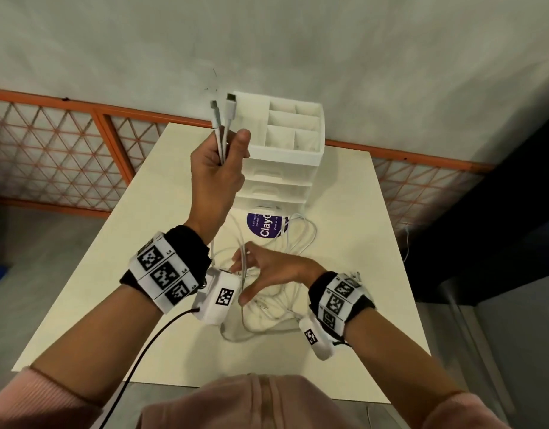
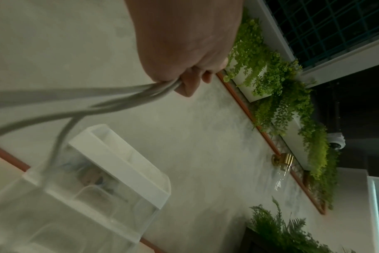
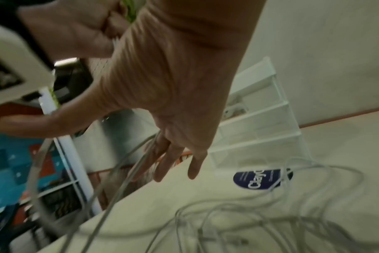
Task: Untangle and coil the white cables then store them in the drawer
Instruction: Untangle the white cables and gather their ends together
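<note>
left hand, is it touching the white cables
Touching. In the head view the left hand is raised and grips the white cables just below their two plugs; the left wrist view shows the fingers curled round the strands.

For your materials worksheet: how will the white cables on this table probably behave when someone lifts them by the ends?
Probably floppy: below the left hand gripping two plug ends, the white cables sag in loose curves. Likely light, since a few curled fingers hold them up. They may snag, as loops overlap on the table and run through the right hand.
</note>
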A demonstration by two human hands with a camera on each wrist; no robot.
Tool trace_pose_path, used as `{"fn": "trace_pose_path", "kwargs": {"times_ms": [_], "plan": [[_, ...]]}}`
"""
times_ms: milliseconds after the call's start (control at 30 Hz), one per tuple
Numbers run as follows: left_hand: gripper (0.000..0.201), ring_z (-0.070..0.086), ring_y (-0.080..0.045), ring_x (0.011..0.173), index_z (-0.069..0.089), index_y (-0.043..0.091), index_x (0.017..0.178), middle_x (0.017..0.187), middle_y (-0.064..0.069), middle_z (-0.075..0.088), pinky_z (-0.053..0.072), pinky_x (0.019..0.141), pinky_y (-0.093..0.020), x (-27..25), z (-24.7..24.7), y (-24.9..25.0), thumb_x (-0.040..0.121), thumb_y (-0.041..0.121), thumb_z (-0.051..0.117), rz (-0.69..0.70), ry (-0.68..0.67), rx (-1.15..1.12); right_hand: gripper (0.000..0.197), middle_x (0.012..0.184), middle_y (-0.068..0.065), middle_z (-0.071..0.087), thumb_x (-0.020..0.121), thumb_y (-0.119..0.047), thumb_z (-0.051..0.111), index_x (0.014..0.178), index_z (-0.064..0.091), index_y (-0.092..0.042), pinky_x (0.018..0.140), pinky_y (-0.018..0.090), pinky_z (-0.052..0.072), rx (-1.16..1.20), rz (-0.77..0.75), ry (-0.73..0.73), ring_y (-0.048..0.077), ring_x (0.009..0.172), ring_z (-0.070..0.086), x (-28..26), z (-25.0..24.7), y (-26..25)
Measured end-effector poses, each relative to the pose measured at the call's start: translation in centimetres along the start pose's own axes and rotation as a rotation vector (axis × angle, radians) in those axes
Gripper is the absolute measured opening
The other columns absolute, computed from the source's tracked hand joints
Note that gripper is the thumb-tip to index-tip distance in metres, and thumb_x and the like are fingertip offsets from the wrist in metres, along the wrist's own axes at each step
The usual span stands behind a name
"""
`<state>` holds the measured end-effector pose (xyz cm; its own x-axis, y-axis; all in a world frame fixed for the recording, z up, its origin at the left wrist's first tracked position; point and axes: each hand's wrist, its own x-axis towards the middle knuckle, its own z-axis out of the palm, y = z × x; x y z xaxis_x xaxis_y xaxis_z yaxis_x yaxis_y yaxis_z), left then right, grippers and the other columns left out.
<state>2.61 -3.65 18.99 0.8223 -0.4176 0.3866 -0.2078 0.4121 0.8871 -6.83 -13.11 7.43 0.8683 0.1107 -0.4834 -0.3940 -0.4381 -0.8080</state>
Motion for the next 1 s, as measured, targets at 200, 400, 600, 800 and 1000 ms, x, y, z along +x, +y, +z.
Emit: {"fn": "trace_pose_path", "kwargs": {"times_ms": [200, 400, 600, 800, 1000], "plan": [[0.030, 0.018, -0.007, 0.038, 0.046, 0.014, 0.068, 0.045, 0.009, 0.026, 0.022, 0.039, -0.019, 1.3, -0.1, 0.8, 0.096, 0.023, 0.048, 0.047, 0.065, -0.046, 0.038, 0.112, 0.004, 0.068, 0.077, -0.018, 0.076, 0.111, 0.060, -0.017, 0.089, 0.015, 0.043, 0.026, -0.046, -0.092, 0.005, 0.098, 0.060, 1.3, 2.9, 1.5], [0.031, 0.034, -0.002, 0.042, 0.054, 0.024, 0.062, 0.043, 0.015, 0.043, 0.029, 0.047, -0.022, 1.9, -3.5, 0.1, 0.090, 0.038, 0.057, 0.135, 0.062, 0.244, 0.029, 0.082, -0.004, 0.062, 0.098, -0.025, 0.046, 0.093, 0.065, -0.004, 0.070, 0.007, 0.041, -0.146, -0.001, 0.039, 0.008, 0.081, 0.057, 0.2, -1.7, 3.6], [0.029, 0.025, -0.009, 0.041, 0.069, 0.014, 0.081, 0.045, 0.003, 0.038, 0.023, 0.044, -0.021, 0.3, -7.1, -2.4, 0.075, 0.043, 0.070, -0.007, -0.293, 0.632, 0.036, 0.091, 0.012, 0.067, 0.100, -0.024, 0.040, 0.089, 0.061, 0.003, 0.086, 0.017, 0.040, -0.036, -0.122, 0.331, 0.010, 0.089, 0.065, -5.0, -8.2, 2.8], [0.048, 0.054, 0.007, 0.061, 0.060, 0.022, 0.117, 0.075, 0.011, 0.062, 0.041, 0.063, -0.013, -0.9, -4.1, -5.5, 0.074, 0.033, 0.078, -0.116, -0.627, 0.729, 0.026, 0.053, -0.001, 0.040, 0.099, -0.025, 0.045, 0.084, 0.054, -0.007, 0.064, 0.035, 0.054, -0.076, -0.293, 0.310, 0.010, 0.047, 0.044, -5.7, -8.7, -3.8], [0.020, 0.049, 0.002, 0.051, 0.062, 0.007, 0.081, 0.060, 0.007, 0.054, 0.032, 0.051, -0.020, 1.0, -3.8, -4.1, 0.088, 0.025, 0.060, 0.087, -0.364, 0.738, 0.025, 0.051, -0.001, 0.046, 0.094, -0.028, 0.055, 0.077, 0.056, -0.009, 0.061, 0.026, 0.044, -0.050, -0.251, 0.340, 0.014, 0.049, 0.043, -6.0, -9.2, -2.6]]}}
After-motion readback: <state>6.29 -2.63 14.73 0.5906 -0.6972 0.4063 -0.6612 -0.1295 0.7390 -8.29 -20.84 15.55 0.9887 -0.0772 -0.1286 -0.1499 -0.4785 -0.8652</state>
